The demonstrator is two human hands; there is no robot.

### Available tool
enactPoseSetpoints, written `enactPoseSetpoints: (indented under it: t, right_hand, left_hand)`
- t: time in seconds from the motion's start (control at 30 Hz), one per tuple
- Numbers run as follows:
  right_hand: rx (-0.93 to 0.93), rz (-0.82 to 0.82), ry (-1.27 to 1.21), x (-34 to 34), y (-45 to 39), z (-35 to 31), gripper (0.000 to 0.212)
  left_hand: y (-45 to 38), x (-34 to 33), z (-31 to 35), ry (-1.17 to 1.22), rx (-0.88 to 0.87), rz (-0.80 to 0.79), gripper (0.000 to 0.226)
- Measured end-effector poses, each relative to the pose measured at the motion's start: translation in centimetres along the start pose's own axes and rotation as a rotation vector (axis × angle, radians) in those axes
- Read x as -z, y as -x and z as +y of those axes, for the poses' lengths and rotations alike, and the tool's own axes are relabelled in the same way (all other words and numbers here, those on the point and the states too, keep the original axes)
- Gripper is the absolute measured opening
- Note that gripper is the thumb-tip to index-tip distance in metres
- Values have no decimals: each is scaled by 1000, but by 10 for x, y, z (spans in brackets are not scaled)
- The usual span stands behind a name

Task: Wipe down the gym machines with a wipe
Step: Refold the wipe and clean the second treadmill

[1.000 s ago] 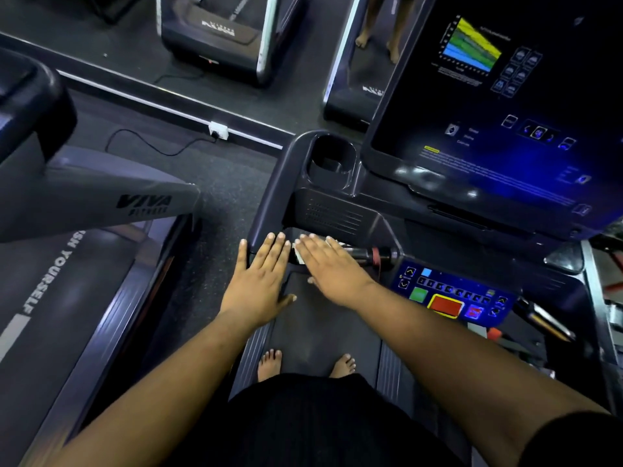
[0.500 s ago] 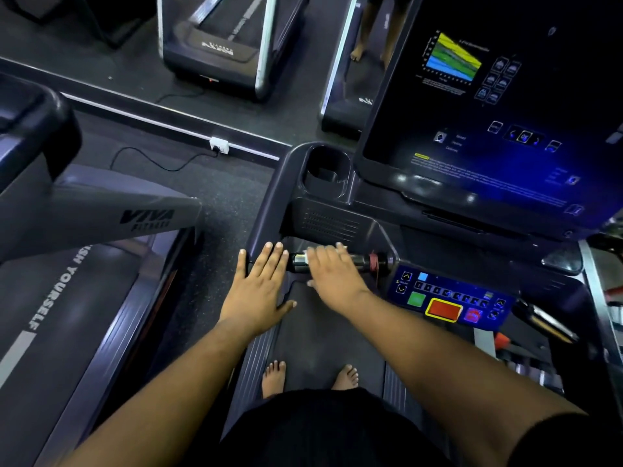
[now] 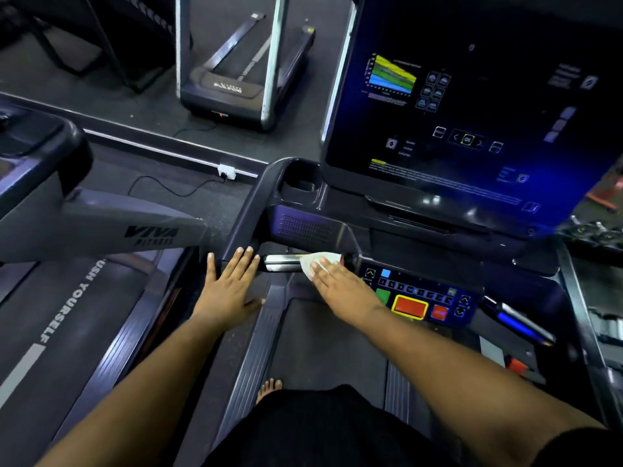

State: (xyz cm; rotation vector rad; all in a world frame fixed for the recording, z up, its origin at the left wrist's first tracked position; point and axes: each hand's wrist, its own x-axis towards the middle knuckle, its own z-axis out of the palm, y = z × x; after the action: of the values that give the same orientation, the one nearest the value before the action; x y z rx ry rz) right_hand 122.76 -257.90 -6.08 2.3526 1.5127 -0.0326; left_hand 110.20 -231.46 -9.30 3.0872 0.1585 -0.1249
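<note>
Gym. Treadmills (image 3: 242, 79) in rows on dark floor (image 3: 111, 170); one console (image 3: 472, 106) lit, keypad (image 3: 418, 298) below. Neighbouring arm (image 3: 101, 227) marked "VIVA FITNESS".

wipe (image 3: 318, 261) partly under right hand (image 3: 340, 284); console screen (image 3: 472, 123) text too blurred | one foot hidden

Left hand (image 3: 230, 288) and right hand (image 3: 340, 284) flat (fingers straight).

1. You stand barefoot on the treadmill belt (image 3: 323, 348), one foot (image 3: 268, 388) visible at its left edge.
2. The dark rubber floor (image 3: 188, 210) carries your treadmill, a second treadmill (image 3: 67, 332) on your left, and a third (image 3: 242, 85) farther ahead.
3. A white socket (image 3: 226, 171) sits by the floor strip, with a black cable (image 3: 168, 188) looping across the floor.
</note>
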Motion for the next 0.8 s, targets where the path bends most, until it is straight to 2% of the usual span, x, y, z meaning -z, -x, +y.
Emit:
enactPoseSetpoints:
  t: [0.07, 0.17, 0.2, 0.27, 0.37, 0.47, 0.53, 0.57, 0.67, 0.8]
  right_hand:
    - [-18, -29, -192, 8, 10, -5, 58]
    - [-198, 218, -768, 18, 28, -12, 47]
    - [-280, 278, -973, 21, 33, -15, 42]
    - [-322, 295, -1320, 26, 38, -18, 32]
    - [-236, 176, -1626, 33, 45, -31, 16]
    - [-198, 85, -1763, 46, 54, -55, 13]
    - [-128, -1, -1821, 62, 65, -82, 4]
    - [-88, -31, -1819, 68, 68, -93, 9]
    - [86, -87, -1726, 85, 77, -135, 11]
    - [236, -157, -1692, 112, 95, -190, 8]
  left_hand:
    - [10, 1, 19, 26, 9, 73, 94]
    - [31, 7, 62, 114, 50, 96, 98]
    - [38, 11, 79, 195, 109, 70, 102]
    - [55, 20, 112, 413, 300, 10, 105]
    - [90, 20, 148, 906, 612, 61, 90]
    - [130, 30, 166, 1249, 656, 213, 48]
    - [170, 44, 175, 1310, 752, 326, 19]
    - [186, 49, 175, 1312, 804, 371, 14]
    - [241, 53, 176, 1320, 947, 544, 30]
    - [311, 64, 177, 1295, 1092, 696, 27]
